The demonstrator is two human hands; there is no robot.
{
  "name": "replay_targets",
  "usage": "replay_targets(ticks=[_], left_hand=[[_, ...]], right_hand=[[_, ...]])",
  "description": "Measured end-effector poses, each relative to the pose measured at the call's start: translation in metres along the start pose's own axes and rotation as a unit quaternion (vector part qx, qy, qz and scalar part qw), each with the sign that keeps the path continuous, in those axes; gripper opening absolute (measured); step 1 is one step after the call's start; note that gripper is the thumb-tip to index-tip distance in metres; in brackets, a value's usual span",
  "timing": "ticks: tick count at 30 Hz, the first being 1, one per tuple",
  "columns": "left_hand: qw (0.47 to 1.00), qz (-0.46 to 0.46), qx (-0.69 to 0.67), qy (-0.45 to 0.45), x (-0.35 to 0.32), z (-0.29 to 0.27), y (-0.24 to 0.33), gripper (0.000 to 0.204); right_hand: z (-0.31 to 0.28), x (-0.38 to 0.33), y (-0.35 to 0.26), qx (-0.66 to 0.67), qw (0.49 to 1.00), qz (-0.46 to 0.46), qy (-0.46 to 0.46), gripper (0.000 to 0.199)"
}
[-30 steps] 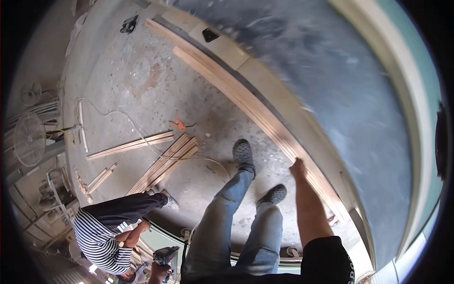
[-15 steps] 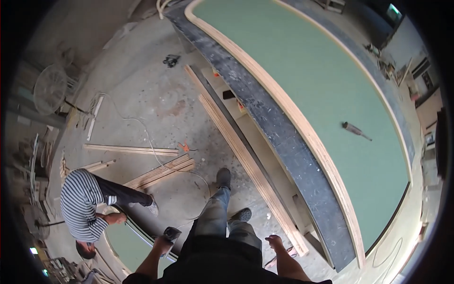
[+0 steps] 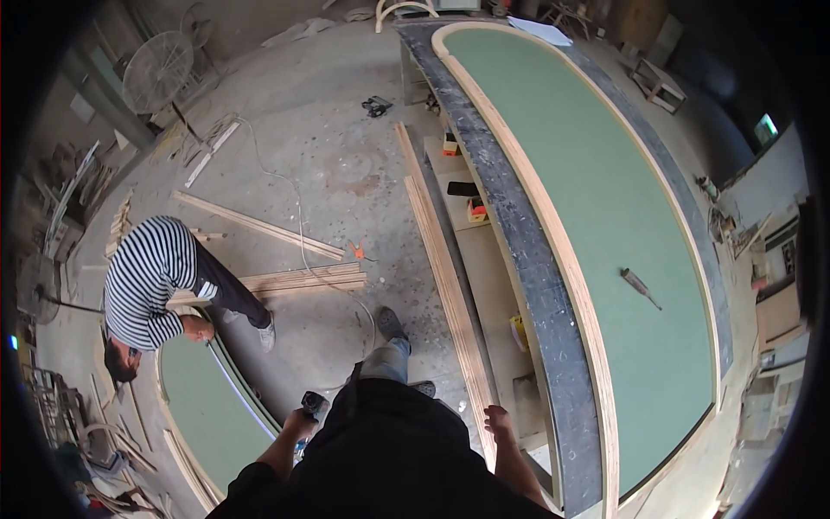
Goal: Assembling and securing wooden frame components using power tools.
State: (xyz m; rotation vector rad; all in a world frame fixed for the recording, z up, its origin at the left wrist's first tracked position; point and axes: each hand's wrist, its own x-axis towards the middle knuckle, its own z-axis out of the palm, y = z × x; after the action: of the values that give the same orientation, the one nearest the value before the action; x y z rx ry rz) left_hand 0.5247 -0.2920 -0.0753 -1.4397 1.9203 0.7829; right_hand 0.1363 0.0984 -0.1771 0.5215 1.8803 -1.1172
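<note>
My left hand point(image 3: 300, 424), low and left of my body, is closed round a dark handheld tool point(image 3: 313, 402). Its body looks like a power tool, but the exact kind is unclear. My right hand point(image 3: 497, 420) hangs at my other side with loosely bent fingers and nothing visible in it. It is nearest to long wooden strips point(image 3: 445, 290) along the workbench. On that dark bench point(image 3: 538, 272) lies a long green panel point(image 3: 553, 156) with a pale layered-wood rim point(image 3: 575, 298). A chisel-like tool point(image 3: 640, 288) rests on the green surface.
At left, a person in a striped top point(image 3: 151, 268) bends over another green curved panel point(image 3: 203, 406). Wood strips point(image 3: 303, 281), a hose point(image 3: 301, 216) and an orange clamp-like item point(image 3: 357, 250) lie on the floor. A large fan point(image 3: 157, 73) stands farther back.
My view has shifted, showing more of the bench's far end. My legs have moved in a step. My left hand keeps the dark tool; the other person is still bent over.
</note>
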Motion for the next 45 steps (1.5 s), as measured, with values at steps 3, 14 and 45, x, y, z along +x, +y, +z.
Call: replay_targets(ticks=[3,14,45], left_hand=[[0.999,-0.031,-0.007,0.01,-0.01,0.009,0.001,0.039],[0.981,-0.125,-0.152,0.003,-0.01,0.009,0.009,0.037],[0.844,-0.076,-0.471,0.244,0.195,-0.265,0.147,0.022]], right_hand=[[0.005,0.005,-0.013,-0.099,0.993,-0.016,-0.059,0.03],[0.061,0.045,-0.108,-0.403,0.876,-0.252,-0.082,0.041],[0.394,0.093,-0.544,-0.287,0.816,-0.343,-0.367,0.044]])
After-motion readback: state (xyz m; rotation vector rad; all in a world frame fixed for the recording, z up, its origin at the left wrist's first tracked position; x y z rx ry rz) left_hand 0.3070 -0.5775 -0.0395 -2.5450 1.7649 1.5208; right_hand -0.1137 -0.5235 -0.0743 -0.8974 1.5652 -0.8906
